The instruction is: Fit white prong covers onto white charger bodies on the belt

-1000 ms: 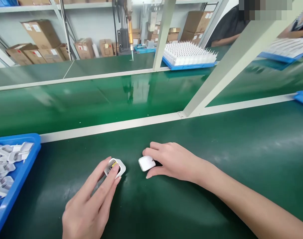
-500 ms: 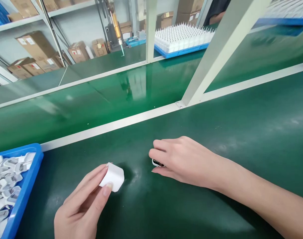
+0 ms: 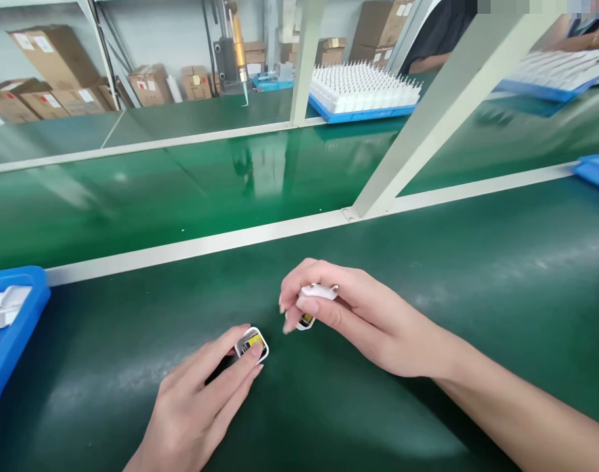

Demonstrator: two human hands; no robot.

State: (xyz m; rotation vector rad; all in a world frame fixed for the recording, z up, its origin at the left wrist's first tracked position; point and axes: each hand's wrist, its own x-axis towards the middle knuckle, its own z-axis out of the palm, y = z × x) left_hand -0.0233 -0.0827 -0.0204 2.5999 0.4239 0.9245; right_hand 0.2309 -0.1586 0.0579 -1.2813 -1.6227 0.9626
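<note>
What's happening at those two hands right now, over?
Left hand: holding small white housing, yellow part inside. Right hand: gripping white piece with metal tips. Blue tray of white parts: off left, apart from both hands.

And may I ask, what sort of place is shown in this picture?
It looks like a factory assembly workshop, probably for small electrical goods: a long green work surface, a blue plastic tray packed with white pin-topped pieces, and brown cardboard boxes along the far side.

My left hand (image 3: 191,396) holds a white casing (image 3: 243,342), yellow and black inside; my right hand (image 3: 378,321), a white piece (image 3: 320,292); dark green worktop (image 3: 329,419) beneath.
</note>
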